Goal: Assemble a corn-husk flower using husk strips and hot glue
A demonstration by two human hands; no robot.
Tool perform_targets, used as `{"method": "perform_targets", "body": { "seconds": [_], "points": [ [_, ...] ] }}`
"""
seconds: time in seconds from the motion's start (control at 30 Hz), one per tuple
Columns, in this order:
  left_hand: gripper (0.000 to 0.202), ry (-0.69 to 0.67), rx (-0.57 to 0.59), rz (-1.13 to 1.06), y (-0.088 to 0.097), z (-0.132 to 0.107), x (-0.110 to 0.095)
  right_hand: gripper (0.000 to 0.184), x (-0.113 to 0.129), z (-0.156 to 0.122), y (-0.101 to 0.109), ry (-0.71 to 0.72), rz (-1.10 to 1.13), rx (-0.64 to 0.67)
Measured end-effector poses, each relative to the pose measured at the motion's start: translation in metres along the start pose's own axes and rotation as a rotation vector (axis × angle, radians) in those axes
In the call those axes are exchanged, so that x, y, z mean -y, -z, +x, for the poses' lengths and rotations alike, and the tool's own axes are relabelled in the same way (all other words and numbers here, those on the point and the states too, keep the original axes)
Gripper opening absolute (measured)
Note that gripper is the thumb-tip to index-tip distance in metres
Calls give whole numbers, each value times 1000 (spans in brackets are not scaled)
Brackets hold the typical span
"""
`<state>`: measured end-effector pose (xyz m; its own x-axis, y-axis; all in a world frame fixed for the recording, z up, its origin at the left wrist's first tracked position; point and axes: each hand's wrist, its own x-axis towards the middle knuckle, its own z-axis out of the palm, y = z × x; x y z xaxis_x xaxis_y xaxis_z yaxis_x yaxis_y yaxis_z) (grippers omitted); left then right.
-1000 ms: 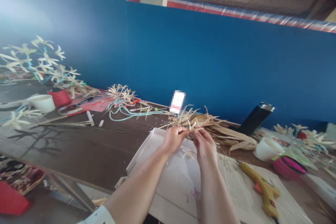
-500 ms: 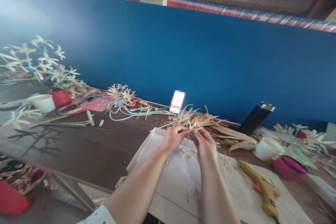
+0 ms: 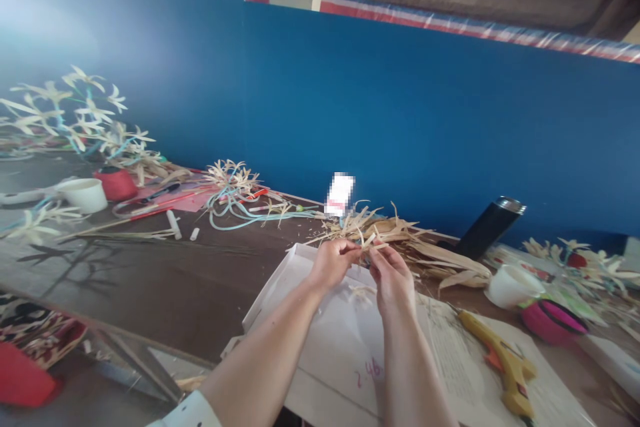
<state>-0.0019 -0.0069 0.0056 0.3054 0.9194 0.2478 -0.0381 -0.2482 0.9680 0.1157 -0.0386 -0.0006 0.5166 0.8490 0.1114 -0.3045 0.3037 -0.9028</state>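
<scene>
Between my hands is a small pale flower of dried husk strips (image 3: 367, 240), its narrow petals sticking up. My left hand (image 3: 334, 261) pinches it from the left with thumb and forefinger. From the right, my right hand (image 3: 393, 273) grips it with closed fingertips. The exact hold is partly hidden by the fingers. Both hands are above a shallow white cardboard box (image 3: 335, 347) with pink handwriting on it. Just behind them lies a pile of dried husks (image 3: 420, 247).
A yellow glue gun (image 3: 505, 367) rests on paper at the right. Near it are a white cup (image 3: 514, 285), a pink pouch (image 3: 553, 321) and a black flask (image 3: 493, 227). Husk flowers (image 3: 233, 177) with blue stems lie left. A blue partition (image 3: 400, 107) borders the table.
Almost nothing differs. Both hands keep their pinch on the husk flower, and the whole view has shifted very slightly.
</scene>
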Motion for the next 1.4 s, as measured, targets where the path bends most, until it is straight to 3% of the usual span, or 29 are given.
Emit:
{"method": "perform_targets", "body": {
  "seconds": [0.3,0.5,0.67,0.8,0.93,1.03,1.17,1.23,1.3,1.4],
  "points": [
    [26,3,-31,-25,-2,4,5,41,0,0,-2,12,-83,-70],
    [26,58,-76,-106,-2,7,6,47,-2,2,1,46,-164,-263],
    [28,88,-105,-115,-1,11,15,45,-5,7,6,198,-167,-371],
    [27,103,-122,-92,1,11,17,42,13,-7,-6,290,-192,-307],
    [32,85,-125,-64,2,9,12,35,41,-47,-8,325,-426,-68],
    [34,129,-123,-119,2,9,11,33,58,-81,26,308,-706,-21],
    [33,105,-81,-114,0,8,12,37,83,-103,115,199,-1131,-257],
    [32,74,-59,-98,0,7,14,38,98,-100,158,122,-1397,-404],
    [32,59,-52,-93,0,7,15,38,110,-90,188,-9,-1583,-517],
    [30,63,-54,-91,0,8,18,34,112,-71,207,-198,-1641,-422]
  ]
}}
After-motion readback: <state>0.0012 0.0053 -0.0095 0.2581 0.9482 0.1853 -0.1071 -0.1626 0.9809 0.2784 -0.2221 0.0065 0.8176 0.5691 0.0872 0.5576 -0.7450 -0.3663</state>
